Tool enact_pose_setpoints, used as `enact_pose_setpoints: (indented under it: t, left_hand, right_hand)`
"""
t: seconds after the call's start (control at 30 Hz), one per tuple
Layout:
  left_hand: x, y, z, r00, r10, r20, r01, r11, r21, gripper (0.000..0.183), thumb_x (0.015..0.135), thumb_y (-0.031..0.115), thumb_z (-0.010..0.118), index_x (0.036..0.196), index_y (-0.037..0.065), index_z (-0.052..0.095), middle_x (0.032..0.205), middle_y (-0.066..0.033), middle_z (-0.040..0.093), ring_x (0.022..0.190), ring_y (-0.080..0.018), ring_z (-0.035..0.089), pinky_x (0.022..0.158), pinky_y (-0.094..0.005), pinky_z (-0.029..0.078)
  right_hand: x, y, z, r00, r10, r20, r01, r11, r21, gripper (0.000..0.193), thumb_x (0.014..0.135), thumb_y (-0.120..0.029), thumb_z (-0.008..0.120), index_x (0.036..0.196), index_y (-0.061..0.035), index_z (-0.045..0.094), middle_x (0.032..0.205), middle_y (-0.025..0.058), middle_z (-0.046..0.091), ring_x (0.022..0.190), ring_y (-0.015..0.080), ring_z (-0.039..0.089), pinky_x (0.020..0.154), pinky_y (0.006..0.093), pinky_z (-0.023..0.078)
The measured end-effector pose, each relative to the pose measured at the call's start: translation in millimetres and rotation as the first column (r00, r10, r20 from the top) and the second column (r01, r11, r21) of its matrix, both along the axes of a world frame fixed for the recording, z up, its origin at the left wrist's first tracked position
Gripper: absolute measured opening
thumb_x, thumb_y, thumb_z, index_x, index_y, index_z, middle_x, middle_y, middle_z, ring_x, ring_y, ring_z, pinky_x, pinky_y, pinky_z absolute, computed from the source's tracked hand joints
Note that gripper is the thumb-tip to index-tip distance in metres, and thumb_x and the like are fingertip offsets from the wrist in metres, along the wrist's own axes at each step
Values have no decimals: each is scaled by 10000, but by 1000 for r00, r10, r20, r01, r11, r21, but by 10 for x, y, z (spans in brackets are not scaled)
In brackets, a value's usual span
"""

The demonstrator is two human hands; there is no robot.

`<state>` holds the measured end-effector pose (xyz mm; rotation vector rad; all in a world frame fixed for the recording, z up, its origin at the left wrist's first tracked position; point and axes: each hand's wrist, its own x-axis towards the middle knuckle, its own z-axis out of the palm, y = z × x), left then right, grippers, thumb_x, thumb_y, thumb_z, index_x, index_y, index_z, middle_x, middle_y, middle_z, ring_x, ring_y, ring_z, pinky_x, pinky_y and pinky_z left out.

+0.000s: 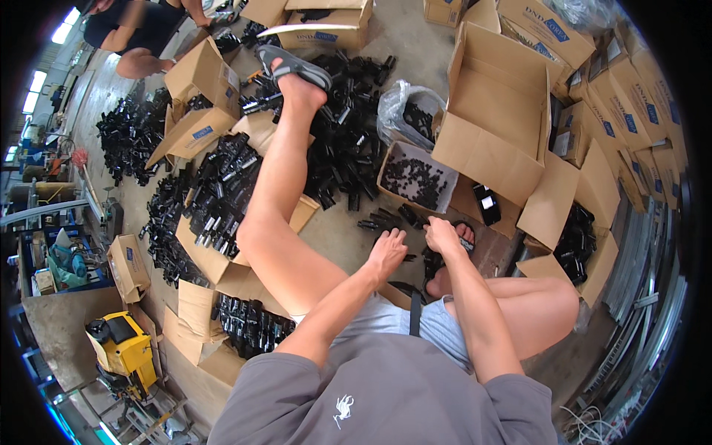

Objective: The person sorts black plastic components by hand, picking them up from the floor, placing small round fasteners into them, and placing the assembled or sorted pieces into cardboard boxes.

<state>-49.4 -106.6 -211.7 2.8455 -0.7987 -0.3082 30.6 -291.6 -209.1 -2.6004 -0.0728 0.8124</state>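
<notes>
My right hand (443, 236) is closed in a pinch, and a short black tube-shaped part (410, 216) sticks out at its fingertips. Just to its left, my left hand (389, 251) has its fingers bent together; whatever may be in them is hidden. A few loose black parts (380, 220) lie on the floor right beyond my left hand. Beyond both hands stands an open box (380, 178) with a pale liner, holding many small black pieces (415, 178). A clear plastic bag (391, 111) with more black pieces stands behind it.
Heaps of black parts (345, 148) cover the floor ahead and left, around my outstretched leg. A large open carton (493, 104) stands at right, with a phone (487, 205) near its front. Another carton (549, 215) holds black parts. Metal profiles (638, 297) lie far right. A person (137, 37) is at upper left.
</notes>
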Motion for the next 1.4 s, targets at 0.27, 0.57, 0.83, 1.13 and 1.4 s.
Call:
enact_pose_setpoints:
  t: [0.27, 0.57, 0.83, 1.13, 1.4]
  left_hand:
    - [78, 846, 37, 475, 52, -878, -880, 37, -474, 316, 1034, 378, 642, 966, 78, 565, 825, 31, 546, 804, -73, 583, 674, -279, 487]
    - [831, 1343, 940, 532, -90, -842, -846, -88, -525, 408, 1075, 508, 487, 1216, 132, 566, 1029, 8, 632, 936, -86, 619, 840, -273, 539]
    - [773, 1306, 949, 436, -81, -896, -895, -139, -423, 175, 1035, 314, 650, 1088, 148, 648, 954, 50, 649, 735, -33, 487, 593, -216, 362]
    - [822, 1315, 1032, 513, -135, -847, -858, -78, -507, 227, 878, 39, 792, 1071, 40, 673, 1002, -61, 723, 951, -131, 669, 873, -307, 544]
    - [927, 1365, 934, 479, -187, -858, -878, -101, -469, 295, 873, 48, 803, 1130, 29, 660, 1113, -50, 709, 1045, -127, 651, 963, -315, 513]
  right_hand:
    - [516, 529, 834, 987, 56, -151, 17, 898, 440, 541, 855, -245, 767, 1308, 21, 637, 1131, 244, 704, 981, 331, 713, 807, 418, 589]
    - [514, 1110, 1681, 879, 4, -477, 423, 456, 783, 291, 978, -72, 666, 1255, 14, 637, 1104, 62, 700, 963, 158, 688, 778, 338, 642]
    - [474, 1217, 1706, 905, -155, -397, 421, 465, 779, 434, 1004, -142, 665, 1385, 41, 569, 1226, 131, 676, 1070, 193, 681, 870, 338, 625]
    - [494, 1203, 1277, 980, -149, -130, 197, 689, 697, 519, 950, -260, 749, 1339, 56, 620, 1181, 130, 727, 1018, 174, 681, 878, 323, 560]
    - [512, 1272, 1297, 916, -282, -285, 395, 513, 762, 421, 959, -121, 730, 1324, 57, 620, 1157, 95, 720, 1032, 131, 668, 912, 280, 535]
